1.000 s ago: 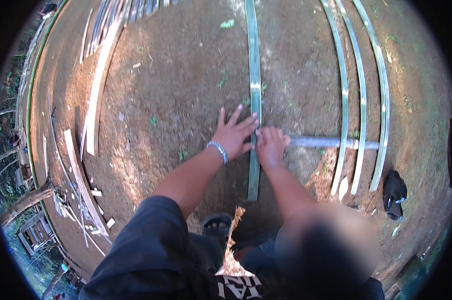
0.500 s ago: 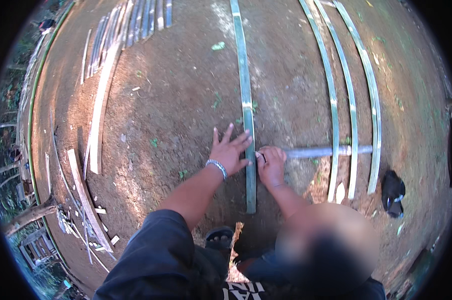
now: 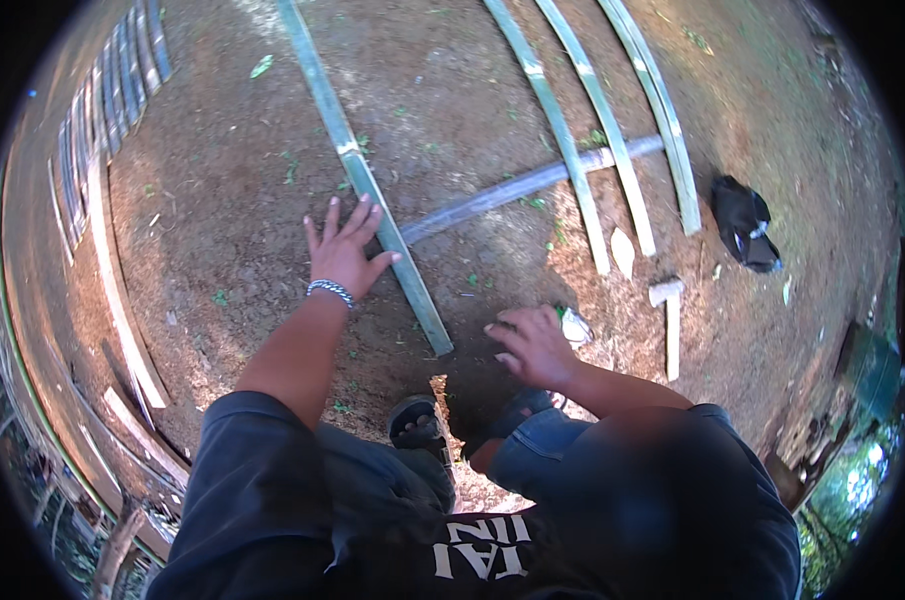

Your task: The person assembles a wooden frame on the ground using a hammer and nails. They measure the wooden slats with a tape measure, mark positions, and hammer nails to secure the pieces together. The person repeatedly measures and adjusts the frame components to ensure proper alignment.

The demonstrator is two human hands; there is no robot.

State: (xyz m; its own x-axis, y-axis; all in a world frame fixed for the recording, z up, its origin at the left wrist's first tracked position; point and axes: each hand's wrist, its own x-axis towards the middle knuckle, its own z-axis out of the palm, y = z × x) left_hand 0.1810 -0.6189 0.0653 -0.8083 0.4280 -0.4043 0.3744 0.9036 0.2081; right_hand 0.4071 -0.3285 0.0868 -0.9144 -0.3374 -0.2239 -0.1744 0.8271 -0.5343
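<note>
My left hand, with a beaded bracelet on the wrist, lies flat with fingers spread on the dirt, its thumb side against a long green bamboo strip. The strip's near end stops just in front of my feet. My right hand hovers low over the ground near my knee, fingers loosely apart and holding nothing. Its fingertips are beside a small white and green object. A grey pole lies across the ground, passing under the strip.
Three more bamboo strips lie side by side over the pole on the right. A wooden mallet and a black bag rest further right. Stacked slats and long pale splits line the left.
My right hand has let go of the grey pole and drawn back toward my knee. My left hand stays on the green strip. The view has turned, so the strips now run slanted.
</note>
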